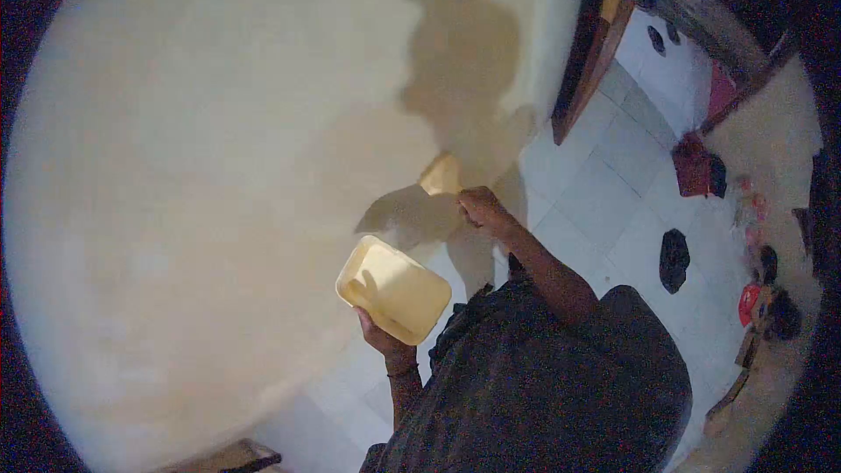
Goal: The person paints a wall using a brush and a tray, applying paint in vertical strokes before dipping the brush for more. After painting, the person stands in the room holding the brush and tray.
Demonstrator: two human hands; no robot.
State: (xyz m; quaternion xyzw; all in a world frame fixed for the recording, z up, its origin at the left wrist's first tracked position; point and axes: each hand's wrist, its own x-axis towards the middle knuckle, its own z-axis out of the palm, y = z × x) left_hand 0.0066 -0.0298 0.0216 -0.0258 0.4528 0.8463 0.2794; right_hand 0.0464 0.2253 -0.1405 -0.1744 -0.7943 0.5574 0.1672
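My left hand (385,340) is closed on the lower edge of a shallow pale yellow tray (401,287), which is tilted with its hollow side showing. What lies in it, apart from shadow, I cannot make out. Up and to the right, my right hand (484,210) is wrapped around the end of a flat, pale yellow blade-like piece (441,175) that widens away from the fist. This piece is in front of the cream wall (219,166); whether it touches the wall I cannot tell. Shadows of my head and arms fall on the wall.
Beyond the wall's right edge stands a brown wooden door frame (583,88). White floor tiles (583,188) run to the right, with a dark flat object (674,261) and a dark red container (692,166) on them. Several small items lie along the far right side.
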